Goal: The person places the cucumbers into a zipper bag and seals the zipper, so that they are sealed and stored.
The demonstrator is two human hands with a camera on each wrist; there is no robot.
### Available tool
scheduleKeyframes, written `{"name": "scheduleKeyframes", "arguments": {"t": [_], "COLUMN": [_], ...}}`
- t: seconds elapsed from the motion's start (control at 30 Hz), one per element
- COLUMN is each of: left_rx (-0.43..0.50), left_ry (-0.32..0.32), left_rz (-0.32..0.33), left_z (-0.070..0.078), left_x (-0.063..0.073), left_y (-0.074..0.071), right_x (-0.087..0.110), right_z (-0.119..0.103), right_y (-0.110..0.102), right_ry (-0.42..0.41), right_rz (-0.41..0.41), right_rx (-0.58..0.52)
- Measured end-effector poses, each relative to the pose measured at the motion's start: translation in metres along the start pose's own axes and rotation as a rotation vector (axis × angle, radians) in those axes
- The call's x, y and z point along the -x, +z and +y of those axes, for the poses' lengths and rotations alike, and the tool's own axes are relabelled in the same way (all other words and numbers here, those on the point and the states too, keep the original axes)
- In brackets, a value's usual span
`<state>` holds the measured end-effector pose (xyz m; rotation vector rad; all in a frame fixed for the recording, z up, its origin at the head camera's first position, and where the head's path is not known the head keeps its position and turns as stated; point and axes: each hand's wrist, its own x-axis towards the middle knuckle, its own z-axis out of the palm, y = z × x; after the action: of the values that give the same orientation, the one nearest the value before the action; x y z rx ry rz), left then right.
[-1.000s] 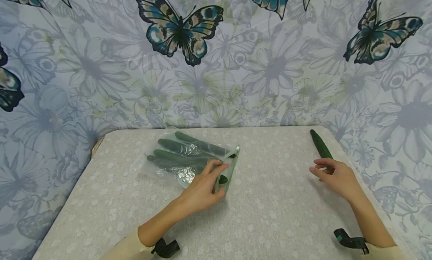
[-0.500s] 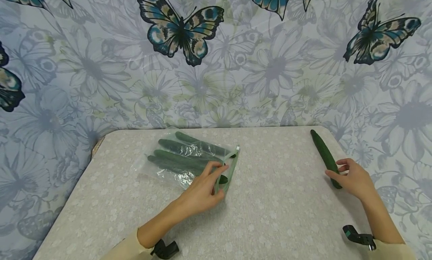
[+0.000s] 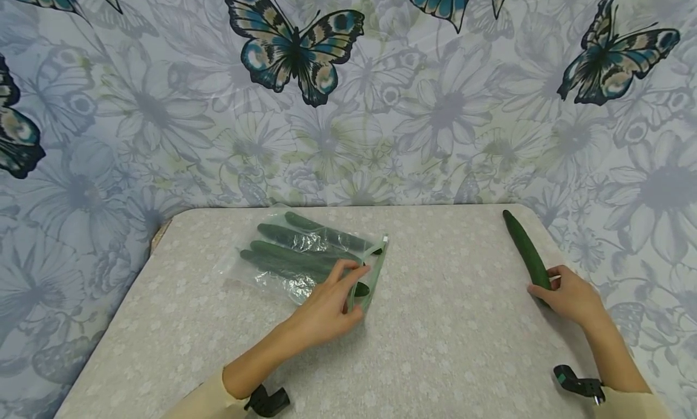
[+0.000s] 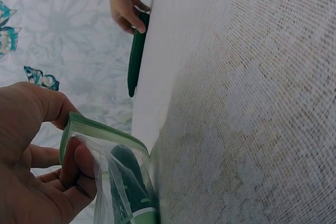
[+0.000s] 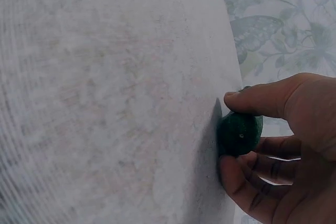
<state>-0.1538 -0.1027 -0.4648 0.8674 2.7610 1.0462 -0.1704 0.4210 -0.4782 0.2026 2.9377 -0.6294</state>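
A clear zip bag [image 3: 234, 272] with a green zip edge lies toward the left of the table, several dark green cucumbers [image 3: 280, 251] inside it. My left hand [image 3: 327, 304] grips the bag's green-edged opening, thumb and fingers spreading the mouth apart; the left wrist view shows a cucumber [image 4: 126, 177] just within. On the right, one loose cucumber [image 3: 525, 246] points away from me. Thumb and fingers of my right hand [image 3: 572, 295] pinch its near end. In the right wrist view, the cucumber's round end [image 5: 240, 134] sits between the thumb and fingers.
A pale floral cloth covers the table [image 3: 435, 334]. Behind its far edge hangs a fabric backdrop [image 3: 452, 123] printed with flowers and butterflies. Black wrist devices [image 3: 578, 384] are strapped at both sleeves.
My right hand has moved right and nearer to the cucumber's near end, and its fingers now pinch it. The left hand has kept its hold on the bag's mouth.
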Motion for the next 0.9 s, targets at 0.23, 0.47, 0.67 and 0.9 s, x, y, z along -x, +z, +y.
{"name": "scheduleKeyframes", "arguments": {"t": [0.23, 0.47, 0.67, 0.9], "left_rx": [0.013, 0.006, 0.009, 0.016], "left_ry": [0.005, -0.01, -0.008, -0.02], "left_rz": [-0.01, 0.0, -0.001, -0.004], "left_z": [-0.0009, -0.0004, -0.0001, -0.0012], "left_x": [-0.0001, -0.0011, -0.0007, -0.0012], "left_y": [0.0005, 0.0007, 0.0005, 0.0008], "right_x": [0.0042, 0.0087, 0.0061, 0.0059], "right_z": [0.0012, 0.0027, 0.0038, -0.0028], "right_y": [0.0038, 0.0046, 0.0068, 0.0064], "right_ry": [0.021, -0.005, 0.023, 0.069], "right_rz": [0.106, 0.358, 0.52, 0.563], "right_rx": [-0.047, -0.14, -0.253, -0.337]}}
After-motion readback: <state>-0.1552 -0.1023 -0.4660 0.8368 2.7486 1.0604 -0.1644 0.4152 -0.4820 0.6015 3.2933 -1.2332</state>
